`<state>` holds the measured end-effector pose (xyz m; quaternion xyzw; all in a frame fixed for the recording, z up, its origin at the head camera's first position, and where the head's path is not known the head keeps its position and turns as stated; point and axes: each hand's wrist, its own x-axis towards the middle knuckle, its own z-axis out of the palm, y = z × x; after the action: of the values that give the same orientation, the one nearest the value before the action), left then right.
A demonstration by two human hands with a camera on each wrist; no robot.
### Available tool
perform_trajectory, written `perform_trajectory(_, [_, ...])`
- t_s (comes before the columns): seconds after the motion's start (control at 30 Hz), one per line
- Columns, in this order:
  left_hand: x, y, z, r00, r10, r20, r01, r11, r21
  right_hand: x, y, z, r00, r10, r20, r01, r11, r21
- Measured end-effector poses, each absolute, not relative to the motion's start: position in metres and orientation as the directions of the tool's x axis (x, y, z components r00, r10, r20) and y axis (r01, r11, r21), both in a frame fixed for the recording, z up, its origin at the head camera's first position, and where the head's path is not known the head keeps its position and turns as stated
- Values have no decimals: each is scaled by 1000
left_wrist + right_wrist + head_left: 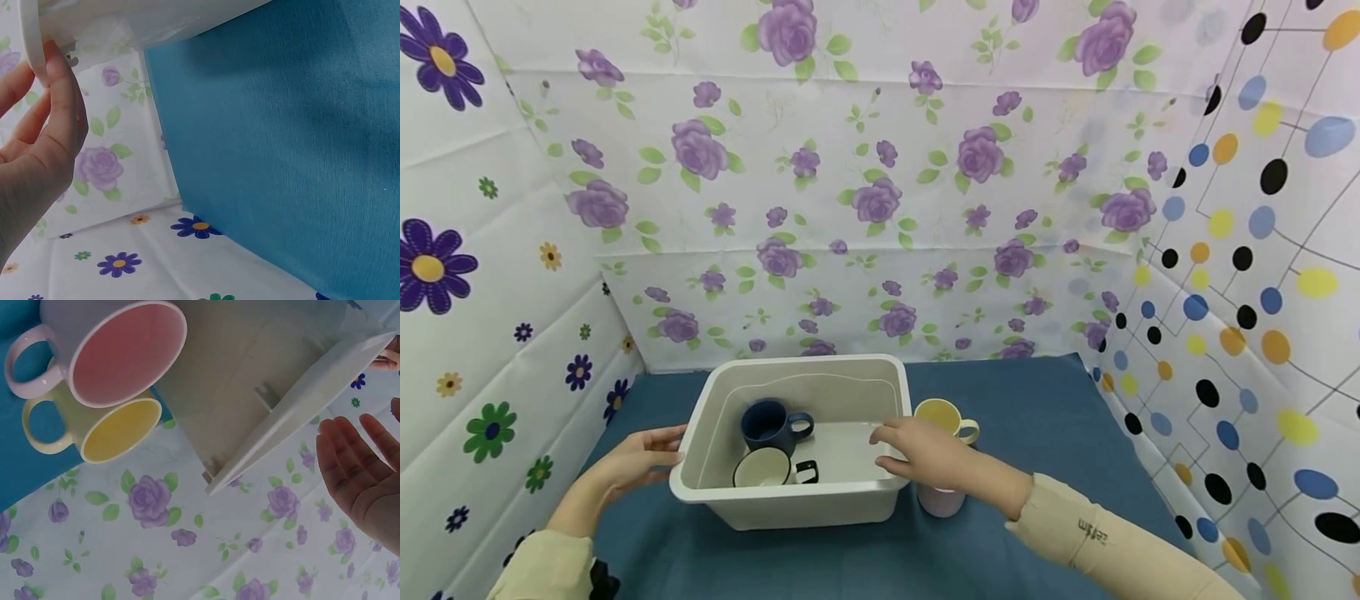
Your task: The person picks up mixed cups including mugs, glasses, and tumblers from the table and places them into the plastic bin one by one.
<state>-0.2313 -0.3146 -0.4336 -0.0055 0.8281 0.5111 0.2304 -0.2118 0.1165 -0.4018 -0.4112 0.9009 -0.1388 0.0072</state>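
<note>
A light grey plastic bin stands on the blue cloth. Inside, on its left side, are a dark blue mug and a white mug with a black handle. At the bin's left rim, the fingertips of my left hand touch the lip from outside, fingers nearly straight. Over the right rim hovers my right hand, its fingers extended; the right wrist view shows it apart from the rim and holding nothing. Beside the bin's right wall stand a yellow mug and a pink mug, the latter partly hidden by my right arm in the head view.
A blue cloth covers the table. Patterned sheets enclose it: purple roses on the back sheet, large flowers on the left sheet, coloured dots on the right sheet.
</note>
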Motion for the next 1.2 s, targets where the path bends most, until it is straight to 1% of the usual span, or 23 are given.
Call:
perform_trajectory(0.2, [-232,-316,-433,-888,266,-375,-233,444,865,-206,130,-404,-648,-749,143,-753,601,-267])
perform_trajectory(0.27, [-232,-316,-432,-888,271,-372,-227,447,866,-204,136,-404,-656,-742,140,-745,608,-274])
perform_trajectory(0.43, [-232,-316,-432,-892,261,-369,-221,462,859,-205,150,-406,-697,-705,129,-708,648,-281])
perform_trajectory(0.6, [-230,-317,-433,-893,263,-366,-214,467,858,-209,163,-415,-717,-680,156,-690,660,-297])
perform_trajectory(0.67, [-228,-317,-434,-893,265,-364,-211,468,858,-212,168,-419,-734,-661,158,-674,677,-296])
perform_trajectory(0.87, [-225,-317,-437,-895,260,-363,-213,466,859,-219,177,-426,-805,-586,98,-586,757,-288])
perform_trajectory(1.03, [-227,-318,-437,-891,261,-372,-223,462,858,-220,184,-438,-836,-546,58,-533,784,-319])
perform_trajectory(1.2, [-229,-318,-434,-891,265,-369,-215,470,856,-223,188,-452,-862,-503,54,-486,794,-364])
